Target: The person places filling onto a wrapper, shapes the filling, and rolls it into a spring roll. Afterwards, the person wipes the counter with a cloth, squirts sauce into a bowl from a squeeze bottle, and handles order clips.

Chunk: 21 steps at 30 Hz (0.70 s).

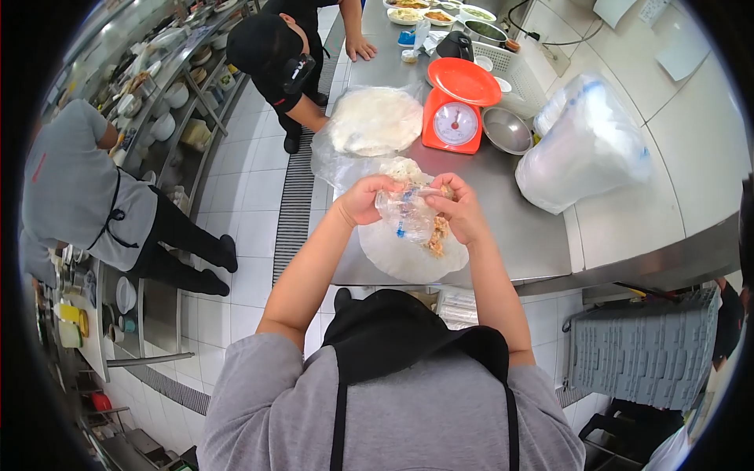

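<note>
Head view: my left hand (361,200) and right hand (458,208) each pinch a crumpled clear bag (407,213) with blue print, above the filling (437,237) on a pale round sheet (407,261). The sheet nears the steel table's (526,243) front edge; steel surface extends rightward toward the bulky white bag (581,161).

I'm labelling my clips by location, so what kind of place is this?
Most likely a commercial kitchen, perhaps a restaurant's. It shows a long metal counter with an orange dial scale, shelving stacked with bowls, and co-workers in aprons or dark caps.
</note>
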Tool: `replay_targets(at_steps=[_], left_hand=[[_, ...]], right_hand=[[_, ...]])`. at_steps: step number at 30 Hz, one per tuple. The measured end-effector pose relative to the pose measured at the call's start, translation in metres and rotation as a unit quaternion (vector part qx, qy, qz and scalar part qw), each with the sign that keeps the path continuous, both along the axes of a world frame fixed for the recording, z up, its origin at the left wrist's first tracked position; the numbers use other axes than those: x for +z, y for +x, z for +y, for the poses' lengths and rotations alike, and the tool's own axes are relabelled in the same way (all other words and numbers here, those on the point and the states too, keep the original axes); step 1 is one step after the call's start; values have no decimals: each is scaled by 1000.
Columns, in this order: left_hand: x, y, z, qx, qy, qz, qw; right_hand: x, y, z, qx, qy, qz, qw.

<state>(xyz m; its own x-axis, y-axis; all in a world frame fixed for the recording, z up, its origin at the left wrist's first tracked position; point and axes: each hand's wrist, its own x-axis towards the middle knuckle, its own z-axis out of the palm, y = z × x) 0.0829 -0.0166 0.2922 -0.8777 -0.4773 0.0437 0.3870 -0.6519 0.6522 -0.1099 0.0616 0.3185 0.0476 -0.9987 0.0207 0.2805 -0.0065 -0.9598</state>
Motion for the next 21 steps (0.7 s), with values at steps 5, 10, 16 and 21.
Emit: replay_targets(at_steps=[5, 10, 16, 21], left_hand=[[6, 15, -9, 23, -48, -29, 998], [7, 29, -3, 85, -8, 54, 995], [-33, -13, 45, 257, 180, 62, 947], [-32, -11, 39, 306, -80, -254, 914]], right_hand=[[0, -16, 1, -30, -3, 28, 999], [-8, -20, 7, -13, -10, 22, 1000], [-41, 8, 2, -95, 50, 44, 993], [-26, 4, -4, -131, 41, 28, 990]])
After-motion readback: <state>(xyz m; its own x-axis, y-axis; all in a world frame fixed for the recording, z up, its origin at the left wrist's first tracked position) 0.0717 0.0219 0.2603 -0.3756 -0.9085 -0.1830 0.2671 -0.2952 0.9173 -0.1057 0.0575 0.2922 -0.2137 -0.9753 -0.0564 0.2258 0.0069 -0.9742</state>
